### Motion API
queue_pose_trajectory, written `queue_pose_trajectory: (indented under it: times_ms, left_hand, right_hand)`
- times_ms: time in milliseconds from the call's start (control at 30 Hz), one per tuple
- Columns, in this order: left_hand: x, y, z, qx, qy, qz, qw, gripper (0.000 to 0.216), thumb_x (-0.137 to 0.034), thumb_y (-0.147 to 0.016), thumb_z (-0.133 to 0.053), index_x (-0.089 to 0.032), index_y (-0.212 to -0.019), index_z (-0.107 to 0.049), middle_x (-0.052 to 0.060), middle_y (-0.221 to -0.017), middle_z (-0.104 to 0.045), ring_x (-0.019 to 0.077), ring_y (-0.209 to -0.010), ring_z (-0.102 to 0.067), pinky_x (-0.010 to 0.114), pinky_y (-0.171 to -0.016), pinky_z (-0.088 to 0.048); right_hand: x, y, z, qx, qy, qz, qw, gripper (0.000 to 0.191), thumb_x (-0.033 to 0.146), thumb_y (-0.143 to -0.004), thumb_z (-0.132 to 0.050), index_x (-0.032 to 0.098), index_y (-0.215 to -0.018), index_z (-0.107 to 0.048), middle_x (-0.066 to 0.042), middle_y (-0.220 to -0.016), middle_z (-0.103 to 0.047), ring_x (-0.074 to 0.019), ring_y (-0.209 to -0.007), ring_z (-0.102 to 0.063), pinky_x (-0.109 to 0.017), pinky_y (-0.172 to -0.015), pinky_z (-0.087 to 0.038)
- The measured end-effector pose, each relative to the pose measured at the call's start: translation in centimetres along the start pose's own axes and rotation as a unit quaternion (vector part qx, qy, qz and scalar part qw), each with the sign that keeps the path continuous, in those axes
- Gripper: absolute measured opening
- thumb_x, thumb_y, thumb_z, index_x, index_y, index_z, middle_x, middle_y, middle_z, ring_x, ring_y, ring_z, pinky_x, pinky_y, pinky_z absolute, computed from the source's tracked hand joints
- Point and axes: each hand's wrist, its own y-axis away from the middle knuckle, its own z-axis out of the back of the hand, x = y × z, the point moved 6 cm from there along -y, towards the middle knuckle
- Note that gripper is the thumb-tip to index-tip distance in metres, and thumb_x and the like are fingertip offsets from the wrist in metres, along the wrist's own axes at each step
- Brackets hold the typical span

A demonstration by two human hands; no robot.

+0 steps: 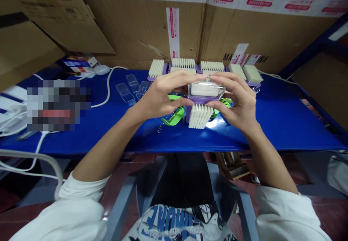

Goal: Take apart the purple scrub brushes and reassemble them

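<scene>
Head view, left hand (160, 96) and right hand (236, 101) pinching purple brush (199, 115) by its ends, above blue table (285, 125) near front edge, brush row (210, 66) against cardboard boxes (136, 27)

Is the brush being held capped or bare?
Capped. A clear cover sits over the white bristles of the brush, between left hand and right hand.
</scene>
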Motion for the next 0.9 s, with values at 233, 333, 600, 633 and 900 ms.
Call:
queue_pose_trajectory:
  times_ms: [233,333,600,633,900]
  left_hand:
    - [-0.4,0.2,-0.1,-0.007,0.035,-0.006,0.999,0.061,-0.053,-0.109,-0.087,-0.037,-0.167,-0.072,0.008,-0.16,-0.08,0.0357,-0.147,-0.078,0.055,-0.117,-0.075]
    - [-0.1,0.4,-0.1,-0.019,0.061,0.017,0.998,0.062,-0.051,-0.106,-0.092,-0.037,-0.164,-0.075,0.007,-0.159,-0.079,0.0343,-0.146,-0.078,0.043,-0.106,-0.079]
    - [0.5,0.9,-0.9,-0.016,0.071,0.036,0.997,0.063,-0.057,-0.11,-0.085,-0.038,-0.168,-0.069,0.008,-0.167,-0.073,0.0379,-0.154,-0.074,0.049,-0.114,-0.076]
    - [0.6,0.9,-1.0,-0.019,0.064,0.04,0.997,0.064,-0.057,-0.11,-0.084,-0.038,-0.169,-0.068,0.008,-0.166,-0.074,0.0375,-0.153,-0.074,0.05,-0.115,-0.076]
    - [0.6,1.2,-1.0,-0.04,0.043,0.04,0.997,0.061,-0.065,-0.11,-0.08,-0.043,-0.167,-0.069,0.007,-0.161,-0.074,0.0357,-0.146,-0.074,0.05,-0.108,-0.076]
  right_hand:
    - [0.1,-0.1,0.0,-0.004,-0.009,-0.02,1.0,0.053,0.058,-0.11,-0.082,0.036,-0.158,-0.075,-0.011,-0.143,-0.079,-0.0312,-0.132,-0.079,-0.037,-0.078,-0.08]
    - [0.1,-0.1,0.0,-0.001,-0.015,-0.043,0.999,0.051,0.059,-0.111,-0.08,0.033,-0.154,-0.076,-0.011,-0.139,-0.078,-0.03,-0.128,-0.08,-0.037,-0.077,-0.079]
    - [0.2,0.2,-0.4,0.028,-0.007,-0.11,0.994,0.052,0.066,-0.116,-0.066,0.033,-0.156,-0.073,-0.011,-0.149,-0.078,-0.0309,-0.131,-0.081,-0.043,-0.089,-0.079]
    - [0.2,0.1,-0.5,0.024,-0.004,-0.114,0.993,0.051,0.065,-0.117,-0.065,0.033,-0.155,-0.072,-0.01,-0.149,-0.079,-0.0304,-0.129,-0.082,-0.044,-0.09,-0.08]
    - [0.5,-0.8,-0.2,0.022,-0.019,-0.096,0.995,0.045,0.059,-0.115,-0.071,0.03,-0.148,-0.078,-0.01,-0.145,-0.084,-0.0293,-0.126,-0.084,-0.039,-0.087,-0.08]
